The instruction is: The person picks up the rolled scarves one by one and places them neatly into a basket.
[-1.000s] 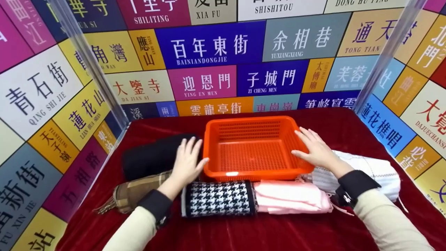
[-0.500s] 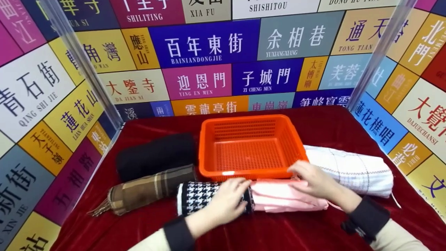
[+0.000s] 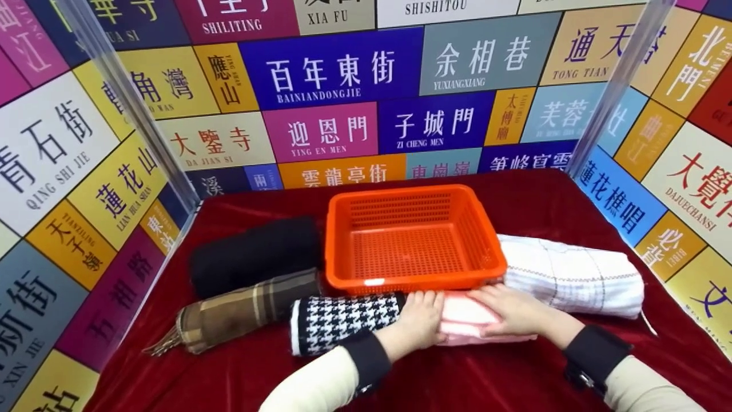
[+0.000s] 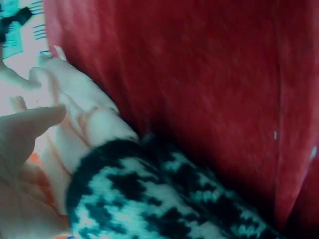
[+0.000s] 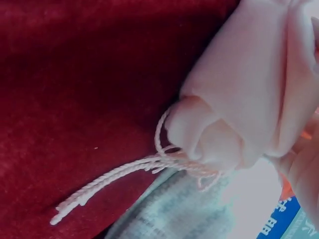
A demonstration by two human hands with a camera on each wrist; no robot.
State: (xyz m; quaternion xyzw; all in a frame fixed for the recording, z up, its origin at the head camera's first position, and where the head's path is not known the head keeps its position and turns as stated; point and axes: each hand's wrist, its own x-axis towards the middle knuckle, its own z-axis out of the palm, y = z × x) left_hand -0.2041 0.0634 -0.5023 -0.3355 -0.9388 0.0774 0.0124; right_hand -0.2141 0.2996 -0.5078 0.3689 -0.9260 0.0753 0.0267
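A rolled pink scarf (image 3: 466,312) lies on the dark red cloth, in front of an orange basket (image 3: 413,281). My left hand (image 3: 420,320) spans its left end, fingers over the far side and thumb (image 4: 47,119) toward the near side. My right hand (image 3: 512,312) holds the right part of the roll, its thumb along the near face. In the right wrist view twisted pink tassels (image 5: 99,181) trail from the scarf's end. Beside my left hand sits a black-and-white houndstooth scarf roll (image 3: 343,323), partly covered by that hand.
The slatted basket holds nothing. Left of it lie a black roll (image 3: 257,252) and a brown plaid scarf roll (image 3: 246,309) with fringe. A white checked roll (image 3: 577,277) lies at the right. Walls covered with lettered signs (image 3: 337,71) enclose the red cloth (image 3: 229,377).
Both hands have come down from beside the basket onto the pink scarf. The left hand has moved right across the houndstooth roll; the right hand has moved down and toward the front.
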